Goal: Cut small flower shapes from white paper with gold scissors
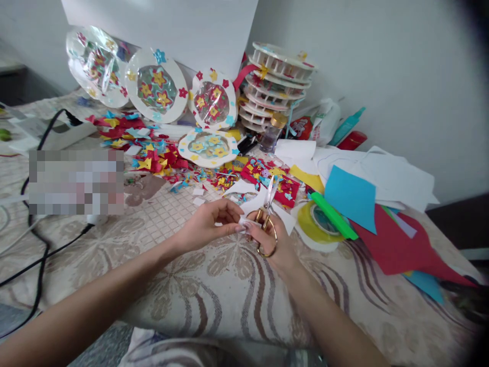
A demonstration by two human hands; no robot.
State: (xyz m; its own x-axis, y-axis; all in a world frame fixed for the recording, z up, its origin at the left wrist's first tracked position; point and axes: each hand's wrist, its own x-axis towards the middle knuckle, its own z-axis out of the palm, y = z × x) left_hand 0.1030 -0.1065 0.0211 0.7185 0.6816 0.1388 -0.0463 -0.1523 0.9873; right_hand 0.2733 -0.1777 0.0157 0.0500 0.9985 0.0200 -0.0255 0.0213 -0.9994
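My right hand (275, 240) grips gold-handled scissors (267, 214) with the blades pointing up and away. My left hand (208, 224) pinches a small piece of white paper (246, 222) right against the scissor handles, and the two hands touch over a patterned beige cloth (214, 275). A larger white paper cut-out (256, 201) lies just behind the hands.
Red, yellow and blue paper scraps (160, 158) litter the cloth behind. Decorated paper plates (156, 86) lean on the wall beside a plate stack (277, 81). Blue (349, 196), red (397, 250) and white sheets (385, 173), a yellow tape roll (319, 221) and green marker (332, 214) lie right. Black cables (38, 255) run left.
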